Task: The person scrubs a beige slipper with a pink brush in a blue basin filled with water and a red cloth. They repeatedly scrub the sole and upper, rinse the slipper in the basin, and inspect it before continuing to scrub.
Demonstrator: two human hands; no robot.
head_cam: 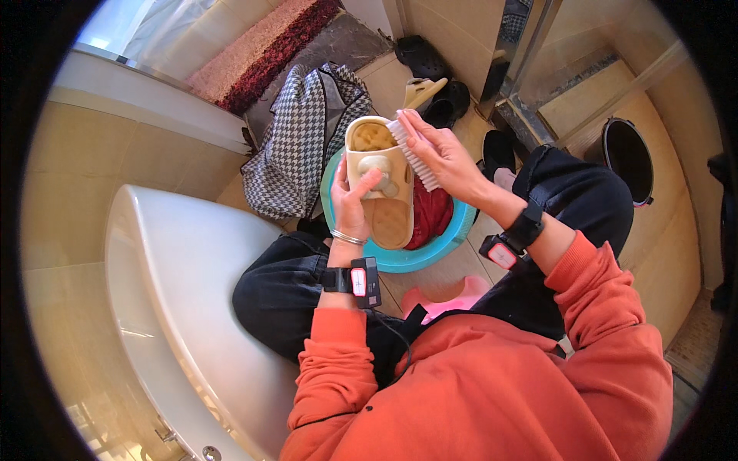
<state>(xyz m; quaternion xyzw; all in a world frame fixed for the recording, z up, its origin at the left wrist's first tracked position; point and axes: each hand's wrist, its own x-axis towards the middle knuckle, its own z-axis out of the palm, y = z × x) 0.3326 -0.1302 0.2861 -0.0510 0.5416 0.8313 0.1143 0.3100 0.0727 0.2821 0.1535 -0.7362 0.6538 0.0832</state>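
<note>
My left hand (pixel 353 201) grips a cream slide slipper (pixel 387 199) by its left side, the thumb lying across the raised ornament on its strap. The slipper is held sole down, its brownish insole facing me. In my right hand (pixel 447 155) is a pink scrubbing brush (pixel 416 151) with white bristles, right beside the slipper's upper right edge; whether the bristles touch it, I cannot tell. Beneath both hands stands a turquoise plastic basin (pixel 398 264) with dark red cloth (pixel 431 210) in it. The slipper hides part of the basin's inside.
A houndstooth bag (pixel 288 144) slumps left of the basin. Beyond lie a cream slipper (pixel 424 92) and black clogs (pixel 424 56). A white bathtub (pixel 207 276) borders my left side. On the right are a black bucket (pixel 628 161) and a glass partition. A pink stool (pixel 450 297) is below me.
</note>
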